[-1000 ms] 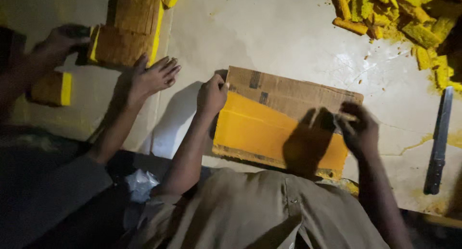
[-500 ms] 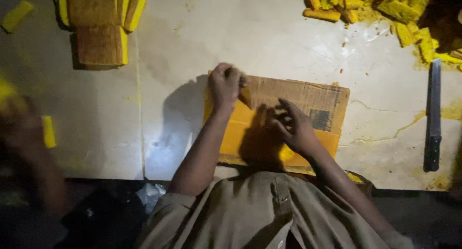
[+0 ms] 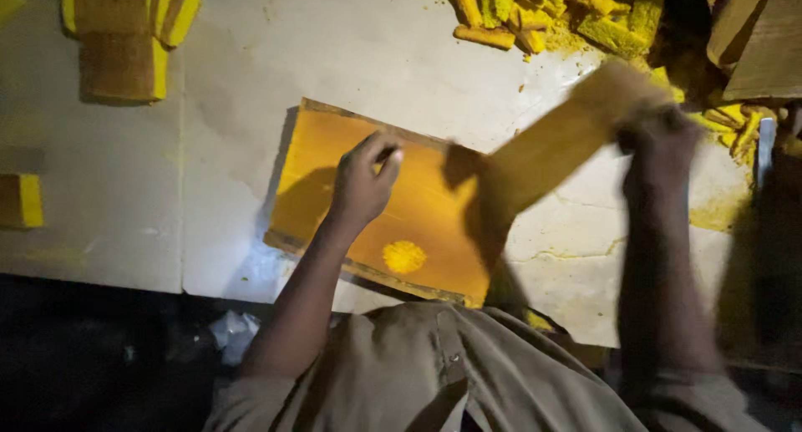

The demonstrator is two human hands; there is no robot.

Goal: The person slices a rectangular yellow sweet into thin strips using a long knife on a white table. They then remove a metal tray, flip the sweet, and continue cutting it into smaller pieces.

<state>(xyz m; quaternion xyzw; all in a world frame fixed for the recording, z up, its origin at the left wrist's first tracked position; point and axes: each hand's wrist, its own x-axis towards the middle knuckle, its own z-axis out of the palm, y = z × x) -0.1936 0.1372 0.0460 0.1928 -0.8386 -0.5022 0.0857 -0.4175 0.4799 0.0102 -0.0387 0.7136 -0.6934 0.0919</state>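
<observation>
A flat orange-yellow board (image 3: 334,177) with a wooden edge lies on the pale floor in front of me, with a small yellow powder spot (image 3: 404,256) near its front. My left hand (image 3: 363,181) rests on the board's middle, fingers curled and pressing down. My right hand (image 3: 660,139) is raised at the right, gripping a long cardboard-coloured slab (image 3: 568,135) that tilts up off the board; both are motion-blurred.
A stack of brown and yellow blocks (image 3: 125,39) sits at the top left, and a single yellow block (image 3: 21,200) at the left edge. A heap of yellow sticks and crumbs (image 3: 551,14) lies at the top right. A long dark blade (image 3: 764,152) lies at the right.
The cardboard-coloured slab that lay over the orange board has been lifted off to the right by my right hand. My left hand shifted onto the bare board. The other person's hands have left the view.
</observation>
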